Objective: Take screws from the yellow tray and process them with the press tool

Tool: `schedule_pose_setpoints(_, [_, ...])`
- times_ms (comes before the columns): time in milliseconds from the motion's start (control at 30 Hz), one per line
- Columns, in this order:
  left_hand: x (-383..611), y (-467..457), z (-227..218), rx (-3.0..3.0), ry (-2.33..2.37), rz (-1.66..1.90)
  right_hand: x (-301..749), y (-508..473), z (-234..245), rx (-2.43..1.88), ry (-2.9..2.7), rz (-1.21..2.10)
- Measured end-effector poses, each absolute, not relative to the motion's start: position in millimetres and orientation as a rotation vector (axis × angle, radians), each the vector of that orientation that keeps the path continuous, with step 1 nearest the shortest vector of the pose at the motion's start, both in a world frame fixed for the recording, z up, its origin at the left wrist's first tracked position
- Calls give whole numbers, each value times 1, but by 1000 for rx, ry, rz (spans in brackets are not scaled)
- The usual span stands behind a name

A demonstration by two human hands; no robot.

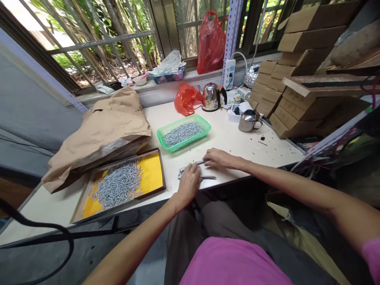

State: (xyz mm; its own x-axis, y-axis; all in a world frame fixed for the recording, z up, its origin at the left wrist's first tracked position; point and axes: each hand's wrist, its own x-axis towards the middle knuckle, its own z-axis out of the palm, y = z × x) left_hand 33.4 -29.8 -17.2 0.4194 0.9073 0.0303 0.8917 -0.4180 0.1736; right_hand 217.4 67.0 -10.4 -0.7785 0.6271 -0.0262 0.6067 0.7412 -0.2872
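Near the front edge of the white table (237, 138), my left hand (189, 183) rests with fingers curled over a flat metal piece (208, 176). My right hand (218, 157) lies just beyond it, fingers closed on a thin metal bar (198, 163). A green basket (184, 132) full of small metal screws sits behind the hands. To the left, a brown tray with a yellow floor (151, 174) holds a heap of the same screws (118, 184).
A big brown paper sack (103, 126) lies at the left. Behind are a red bag (185, 99), a steel kettle (210, 97), a steel pot (248, 120) and a power strip (229, 73). Stacked cardboard boxes (297, 79) fill the right. A black cable (44, 229) crosses lower left.
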Motion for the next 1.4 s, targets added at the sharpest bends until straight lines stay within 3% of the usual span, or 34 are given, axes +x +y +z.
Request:
schedule_pose_setpoints(233, [50,-60,-35,2514,1479,349,187,77,-9,-1364,-2689,200])
schedule_pose_setpoints(300, [51,-61,-35,2509,1473,412,172,70,-2,-1218,-2742,182])
schedule_pose_setpoints(467, [51,-69,-42,2456,1480,431,128,33,8,-385,-3011,187])
schedule_pose_setpoints(933, [44,-85,-67,2439,1363,499,99,16,-16,-15,-3097,-4])
schedule_pose_setpoints(1100, [40,-88,-56,2517,1329,520,84,16,-5,-186,-2813,464])
schedule_pose_setpoints(1233, [10,-74,-30,2662,1334,486,90,50,35,-401,-2361,444])
schedule_pose_setpoints(1400, [-82,-28,8,2302,2277,292,111,123,67,-806,-2235,222])
